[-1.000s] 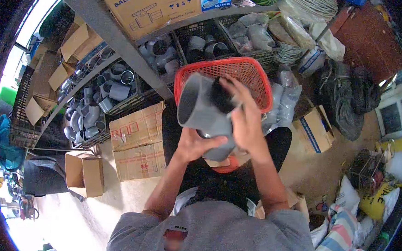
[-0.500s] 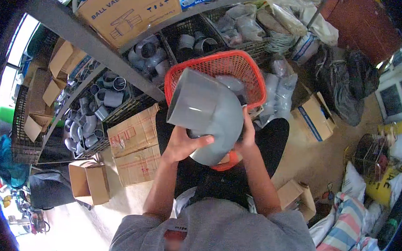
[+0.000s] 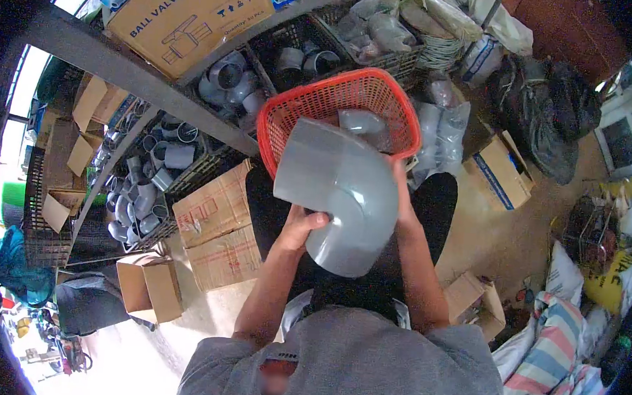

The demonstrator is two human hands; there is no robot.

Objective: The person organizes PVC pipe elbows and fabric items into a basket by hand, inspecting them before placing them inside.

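Note:
A large grey plastic pipe elbow (image 3: 341,195) is held up between both my hands, over my lap. My left hand (image 3: 301,227) grips its inner bend, with the thumb on the surface and the other fingers hidden behind it. My right hand (image 3: 401,192) is pressed along the outer curve, most of its fingers concealed by the fitting. Behind the elbow stands a red plastic basket (image 3: 268,133), in which a smaller grey fitting (image 3: 362,122) lies.
Black crates (image 3: 176,171) of grey pipe fittings line the left and back. A ball valve carton (image 3: 196,27) sits at the top left. Flattened cardboard (image 3: 216,227) and an open box (image 3: 150,289) lie left; another box (image 3: 502,173) stands right.
The elbow has turned in my hands and shifted slightly right and down, showing more of its side. Its near opening is no longer visible. My right hand has slid behind the outer curve.

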